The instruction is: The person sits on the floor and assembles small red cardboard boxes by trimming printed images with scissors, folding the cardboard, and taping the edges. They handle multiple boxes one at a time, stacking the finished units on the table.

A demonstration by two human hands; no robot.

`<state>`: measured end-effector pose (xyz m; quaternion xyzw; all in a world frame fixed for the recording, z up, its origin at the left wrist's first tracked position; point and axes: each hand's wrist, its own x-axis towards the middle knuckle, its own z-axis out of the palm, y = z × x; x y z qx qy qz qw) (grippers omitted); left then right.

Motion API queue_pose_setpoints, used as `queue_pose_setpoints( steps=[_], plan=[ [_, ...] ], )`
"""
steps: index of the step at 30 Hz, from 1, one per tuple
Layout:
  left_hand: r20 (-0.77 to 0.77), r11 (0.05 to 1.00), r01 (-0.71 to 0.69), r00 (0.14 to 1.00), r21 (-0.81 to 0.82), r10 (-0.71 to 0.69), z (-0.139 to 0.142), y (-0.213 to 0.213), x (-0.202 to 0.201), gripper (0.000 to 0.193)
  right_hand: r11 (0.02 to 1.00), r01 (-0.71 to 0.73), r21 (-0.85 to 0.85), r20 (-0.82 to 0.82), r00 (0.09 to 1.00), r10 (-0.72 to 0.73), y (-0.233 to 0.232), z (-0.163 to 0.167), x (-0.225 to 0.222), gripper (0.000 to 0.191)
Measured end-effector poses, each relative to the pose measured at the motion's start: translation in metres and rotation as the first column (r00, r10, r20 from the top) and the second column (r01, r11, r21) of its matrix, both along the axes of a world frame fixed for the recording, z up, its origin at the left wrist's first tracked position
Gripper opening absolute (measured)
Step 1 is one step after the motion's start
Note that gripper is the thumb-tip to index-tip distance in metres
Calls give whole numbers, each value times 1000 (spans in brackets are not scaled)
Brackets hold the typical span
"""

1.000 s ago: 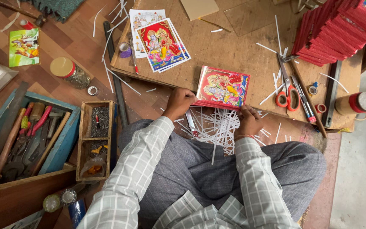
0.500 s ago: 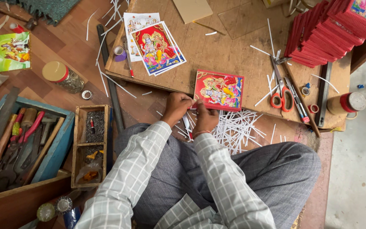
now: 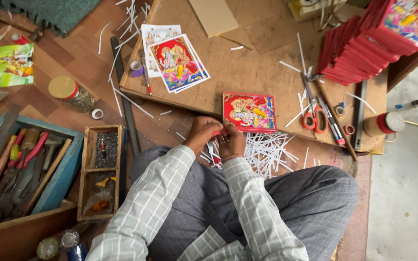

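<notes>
At six o'clock of the red-framed picture [image 3: 249, 112], both hands [image 3: 217, 140] pinch a small red-handled tool [image 3: 213, 151]; finished frames [image 3: 364, 43] stack at two o'clock, loose prints [image 3: 177, 63] wait unframed.

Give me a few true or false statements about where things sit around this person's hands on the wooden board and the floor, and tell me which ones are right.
1. Both hands, the left hand and right hand, are together at the near edge of the red picture frame. True.
2. The orange-handled scissors lie left of the frame. False: they lie to its right on the wooden board.
3. White paper strips are piled by the person's lap. True.
4. The stack of red frames stands at the far left. False: it is at the upper right.
5. The blue toolbox is on the floor at the left. True.
</notes>
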<state>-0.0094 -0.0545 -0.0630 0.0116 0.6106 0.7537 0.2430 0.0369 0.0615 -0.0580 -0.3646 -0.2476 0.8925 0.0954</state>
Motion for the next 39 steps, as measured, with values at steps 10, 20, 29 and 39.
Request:
queue_pose_setpoints(
  steps=[10,20,29,39],
  plan=[
    [-473,944,-307,854,-123,216,64,-4,16,28,253,-308,917,204,908,367,130,109,7,18],
    [-971,839,-512,227,-185,-75,151,10,16,25,-640,-120,759,560,622,548,143,181,-47,16],
    [-777,794,-241,488,-558,-398,160,54,-41,9,-515,-275,812,558,624,547,144,186,-39,18],
    [-708,732,-264,585,-628,-397,160,68,-42,17,428,-424,798,135,818,558,141,138,-16,20]
  ],
)
